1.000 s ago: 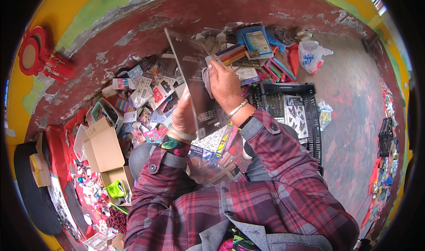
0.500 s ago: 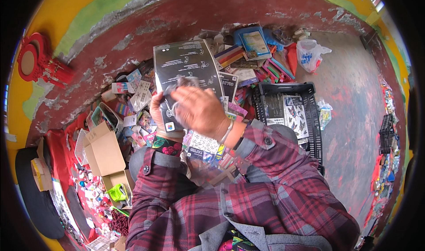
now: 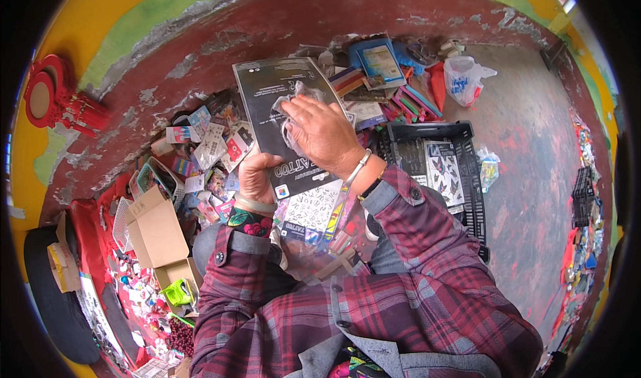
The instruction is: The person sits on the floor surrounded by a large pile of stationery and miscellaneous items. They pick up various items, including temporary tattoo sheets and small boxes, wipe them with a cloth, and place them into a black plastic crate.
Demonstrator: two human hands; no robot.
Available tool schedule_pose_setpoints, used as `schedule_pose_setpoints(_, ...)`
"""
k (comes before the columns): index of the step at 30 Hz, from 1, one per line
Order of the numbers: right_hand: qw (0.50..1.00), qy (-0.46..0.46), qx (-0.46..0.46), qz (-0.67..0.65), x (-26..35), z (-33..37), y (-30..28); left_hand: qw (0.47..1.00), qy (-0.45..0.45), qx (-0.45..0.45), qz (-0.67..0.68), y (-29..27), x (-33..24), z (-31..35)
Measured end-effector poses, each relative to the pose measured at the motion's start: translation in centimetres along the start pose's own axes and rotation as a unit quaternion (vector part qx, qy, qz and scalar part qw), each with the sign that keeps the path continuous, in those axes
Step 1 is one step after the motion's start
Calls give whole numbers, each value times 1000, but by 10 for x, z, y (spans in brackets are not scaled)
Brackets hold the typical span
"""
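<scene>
My left hand (image 3: 257,178) grips the lower left edge of a black temporary-tattoo sheet (image 3: 262,96), thumb on top. The sheet is held tilted above the clutter, its printed dark side facing me. My right hand (image 3: 320,132) lies over the middle of it, fingers pressing a crumpled, greyish see-through wad (image 3: 279,107) on its surface. Whether that wad is thin plastic or cloth I cannot tell. Below the sheet, between my knees, lies a white tattoo sheet with black marks (image 3: 310,208).
A black plastic crate (image 3: 478,198) with butterfly tattoo sheets (image 3: 446,172) stands by my right knee. Beyond are colourful packets, a blue pack (image 3: 382,64) and a white plastic bag (image 3: 465,81). An open cardboard box (image 3: 157,228) and baskets sit at left, near a red stool (image 3: 50,88).
My right hand has slid up and to the right across the black sheet with the wad. The sheet has turned slightly, and my left hand now shows more of its thumb.
</scene>
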State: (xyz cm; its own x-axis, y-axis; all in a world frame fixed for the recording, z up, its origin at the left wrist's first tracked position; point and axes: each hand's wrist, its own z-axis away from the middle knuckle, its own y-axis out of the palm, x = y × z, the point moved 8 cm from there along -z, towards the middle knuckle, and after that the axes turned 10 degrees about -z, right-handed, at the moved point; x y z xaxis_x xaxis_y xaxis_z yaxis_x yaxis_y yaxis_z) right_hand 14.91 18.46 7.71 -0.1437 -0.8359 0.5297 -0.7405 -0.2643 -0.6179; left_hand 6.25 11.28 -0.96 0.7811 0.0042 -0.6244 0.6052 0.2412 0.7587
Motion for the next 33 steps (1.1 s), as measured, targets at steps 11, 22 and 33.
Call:
schedule_pose_setpoints(11,993,27,-80,-87,-27,-1,-13,997,46,14,56,-9,-8,-8)
schedule_pose_setpoints(22,997,-67,17,-14,47,22,31,990,95,18,99,-30,-8,-20)
schedule_pose_setpoints(33,994,-16,-109,-21,-27,7,-17,985,109,11,133,-10,-37,-8)
